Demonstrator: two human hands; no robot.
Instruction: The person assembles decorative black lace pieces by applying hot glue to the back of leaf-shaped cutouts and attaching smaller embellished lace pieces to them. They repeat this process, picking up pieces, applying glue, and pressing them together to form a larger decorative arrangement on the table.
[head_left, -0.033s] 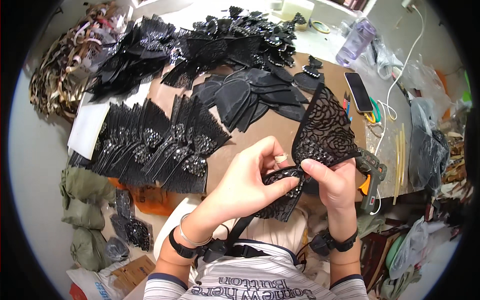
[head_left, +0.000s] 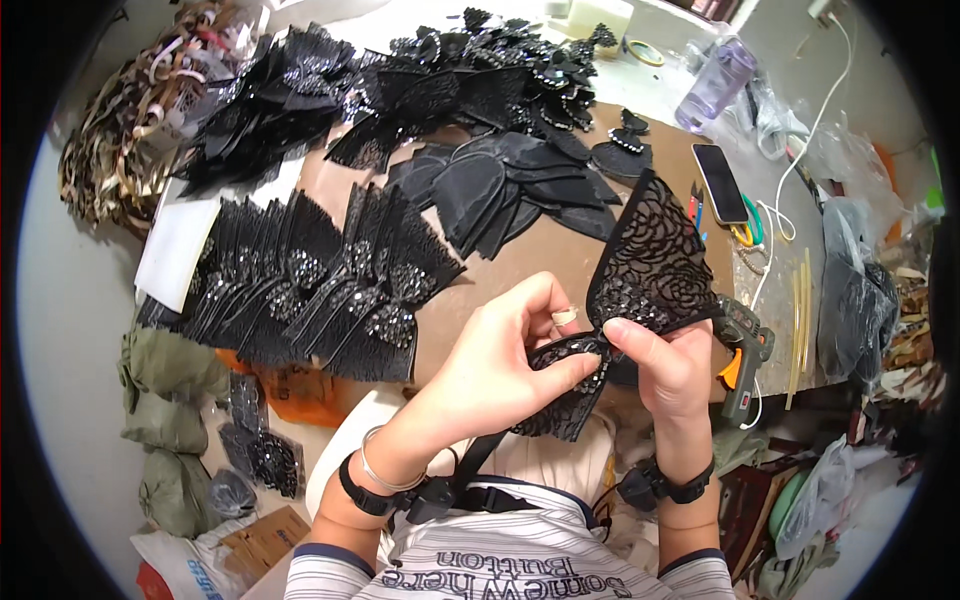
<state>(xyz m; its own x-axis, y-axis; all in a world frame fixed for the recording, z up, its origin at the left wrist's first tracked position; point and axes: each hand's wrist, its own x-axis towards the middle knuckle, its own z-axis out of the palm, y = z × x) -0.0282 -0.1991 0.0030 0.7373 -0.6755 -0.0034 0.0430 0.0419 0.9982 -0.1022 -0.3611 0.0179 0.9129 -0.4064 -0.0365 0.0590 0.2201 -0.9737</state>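
Between both hands is a black lace bow-shaped piece [head_left: 655, 245], gathered at a middle set with shiny dark beads. One lace wing spreads up and to the right; the other hangs below my left hand. My left hand [head_left: 505, 355] pinches the lower wing near the beads, thumb on top and the other fingers curled behind. My right hand [head_left: 672, 365] grips the piece from the right, its thumb pressing beside the gathered middle and its fingers hidden underneath. A small pale wrap [head_left: 564, 316] shows on a left finger.
Fanned rows of similar beaded black pieces [head_left: 290, 280] lie left on the table. Beyond my hands are plain black rounded pieces [head_left: 480, 195] and a beaded pile [head_left: 460, 90]. To the right lie a glue gun [head_left: 742, 355], glue sticks [head_left: 800, 320], a phone [head_left: 719, 184] and a bottle [head_left: 715, 85].
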